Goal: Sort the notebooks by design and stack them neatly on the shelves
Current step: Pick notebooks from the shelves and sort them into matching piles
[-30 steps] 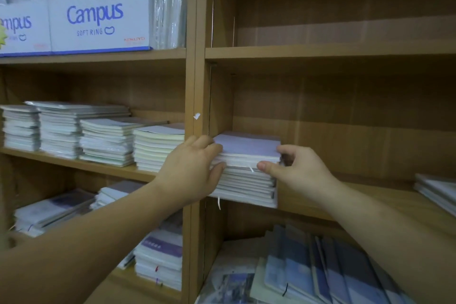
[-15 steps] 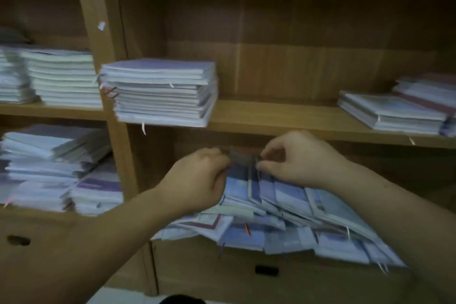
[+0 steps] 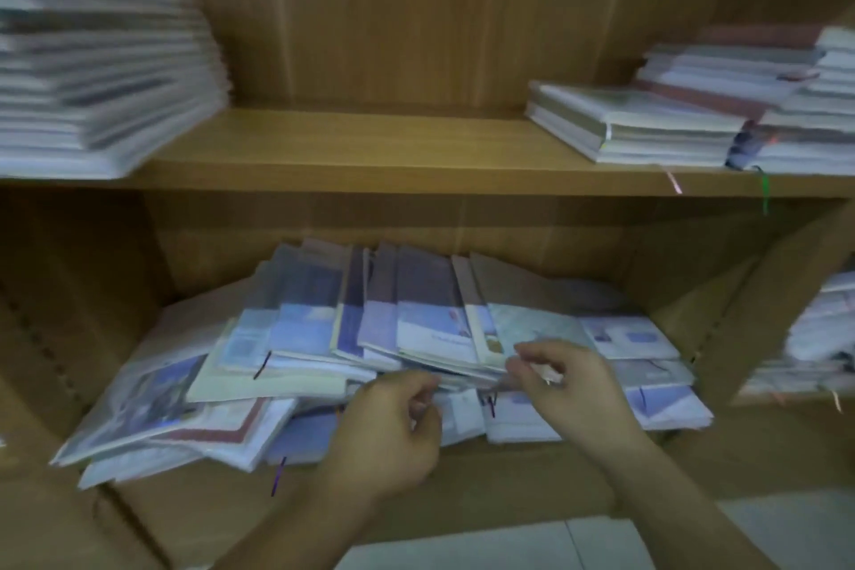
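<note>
A loose, fanned-out pile of notebooks with blue, purple and white covers lies on the lower shelf, some leaning against the back wall. My left hand is at the pile's front edge with its fingers curled, and it pinches the edge of a notebook there. Just to the right, my right hand pinches the front edge of a notebook in the pile between thumb and fingers. Motion blur hides the exact notebooks held. A tall neat stack of notebooks sits on the upper shelf at the left.
Low stacks of notebooks lie on the upper shelf's right end, with bare board between them and the left stack. A slanted wooden divider bounds the lower compartment on the right, with more notebooks beyond. Pale floor tiles show below.
My view dropped from the middle shelf to the lower one. Both hands left the neat stack and came down to the front edge of the loose pile.
</note>
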